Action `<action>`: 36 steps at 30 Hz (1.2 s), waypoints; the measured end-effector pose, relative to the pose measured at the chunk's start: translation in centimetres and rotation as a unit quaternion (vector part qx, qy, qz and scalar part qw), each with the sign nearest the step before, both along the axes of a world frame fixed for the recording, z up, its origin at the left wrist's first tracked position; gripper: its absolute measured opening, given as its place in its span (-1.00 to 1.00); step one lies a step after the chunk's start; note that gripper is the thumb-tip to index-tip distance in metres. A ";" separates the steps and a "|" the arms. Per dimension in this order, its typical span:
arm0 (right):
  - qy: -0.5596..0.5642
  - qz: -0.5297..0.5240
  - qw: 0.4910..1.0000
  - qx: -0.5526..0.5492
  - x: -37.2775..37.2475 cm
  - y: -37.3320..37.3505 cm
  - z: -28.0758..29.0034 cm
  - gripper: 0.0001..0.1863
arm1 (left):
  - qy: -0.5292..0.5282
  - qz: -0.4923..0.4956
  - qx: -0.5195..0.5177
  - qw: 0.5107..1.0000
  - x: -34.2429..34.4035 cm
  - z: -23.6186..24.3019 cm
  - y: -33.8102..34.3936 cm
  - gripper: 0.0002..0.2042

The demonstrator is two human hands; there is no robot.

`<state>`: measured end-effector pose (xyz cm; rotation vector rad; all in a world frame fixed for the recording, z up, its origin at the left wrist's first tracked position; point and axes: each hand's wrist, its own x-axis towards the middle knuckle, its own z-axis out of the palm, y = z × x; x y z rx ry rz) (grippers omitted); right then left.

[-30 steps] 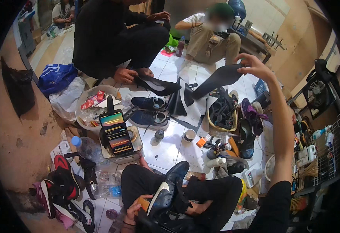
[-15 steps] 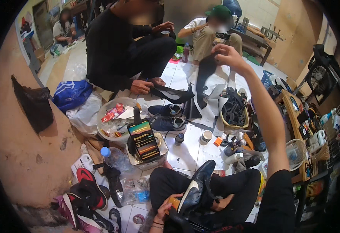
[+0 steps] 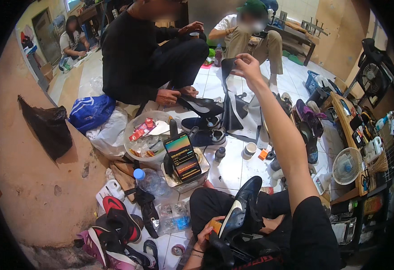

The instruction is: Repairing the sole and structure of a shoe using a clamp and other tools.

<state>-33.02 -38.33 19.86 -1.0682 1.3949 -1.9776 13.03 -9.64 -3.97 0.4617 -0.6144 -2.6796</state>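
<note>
My right hand [image 3: 247,71], at the end of a raised, stretched-out arm, pinches the top of a limp black sheet of material [image 3: 227,74]. The sheet hangs over the tiled floor, beside a co-worker's black shoe. Low in the view, my left hand [image 3: 204,235] grips a small orange-tan block [image 3: 215,226]. It rests close against a dark blue sneaker [image 3: 246,202] with a pale sole, which lies across my lap. Some of the left fingers are hidden behind the block and the shoe.
A phone [image 3: 182,157] leans on a metal tin, near a round plastic tub [image 3: 129,135]. Navy sneakers [image 3: 208,138], a dark bottle [image 3: 220,154] and a paper cup [image 3: 249,150] stand ahead. Two people crouch opposite. Shoes [image 3: 118,222] pile up at left; a fan [image 3: 347,166] stands right.
The view has shifted, so most things sit further right. My right hand has swung leftward with the black sheet, which hangs straighter. The left hand keeps its hold on the block.
</note>
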 end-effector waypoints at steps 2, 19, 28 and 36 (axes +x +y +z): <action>0.002 0.003 1.000 0.009 0.0 -0.2 -0.1 -0.80 | -0.009 0.001 0.005 1.000 -0.1 0.1 -0.1 -0.28; -0.126 0.012 0.991 -0.039 -6.2 3.4 -2.0 -0.74 | 0.007 0.025 -0.001 1.000 -0.5 -0.7 0.3 -0.28; -0.161 -0.042 0.985 -0.054 -7.0 5.1 -3.7 -0.73 | 0.010 0.033 0.002 0.999 -0.6 -1.0 0.4 -0.29; -0.150 -0.045 0.986 -0.049 -8.5 5.7 -3.4 -0.72 | 0.028 0.040 0.021 0.999 -0.8 -1.6 0.4 -0.27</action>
